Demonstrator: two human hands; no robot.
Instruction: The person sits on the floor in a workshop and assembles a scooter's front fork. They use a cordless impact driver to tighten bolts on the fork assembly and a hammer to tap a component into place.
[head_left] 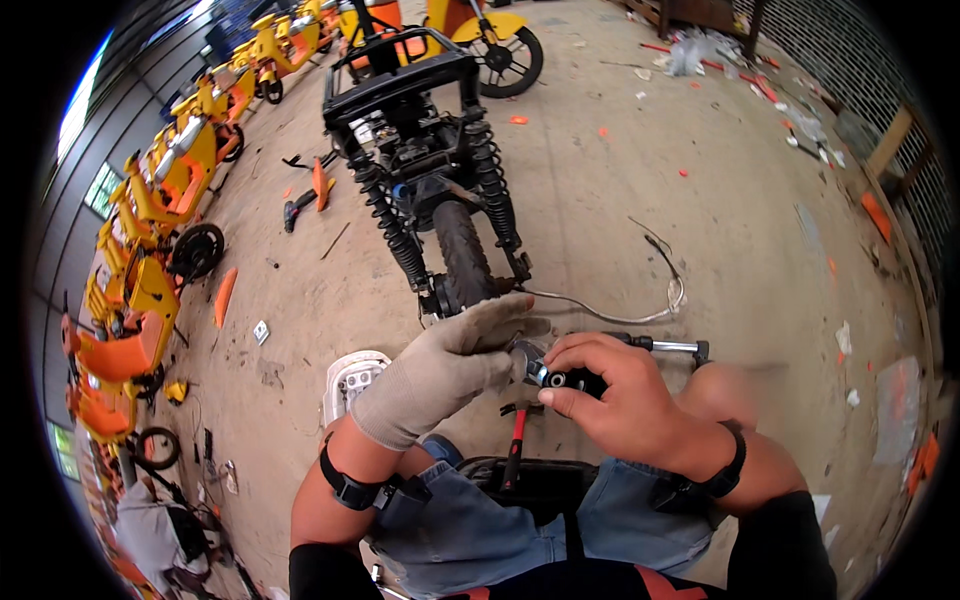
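My left hand (440, 370), in a grey work glove, is stretched out with its fingers extended beside a grey metal piece (527, 358) in front of the wheel. The thumb is close to that piece; whether it touches is unclear. My bare right hand (625, 395) is closed on a small black part with a metal ring (558, 380) at its end; the fingers hide much of it. A red-handled hammer (517, 440) lies below the hands, between my knees. Ahead stands a stripped black scooter frame (405, 95) with a rear tire (462, 250) and two coil-spring shock absorbers (490, 175).
A chrome rod with black ends (675, 347) lies beyond my right hand. A cable (640, 318) curls along the floor right of the wheel. A white tray (340, 370) sits at left, and a power drill (295, 208) farther off. Yellow-orange scooters (150, 290) line the left side.
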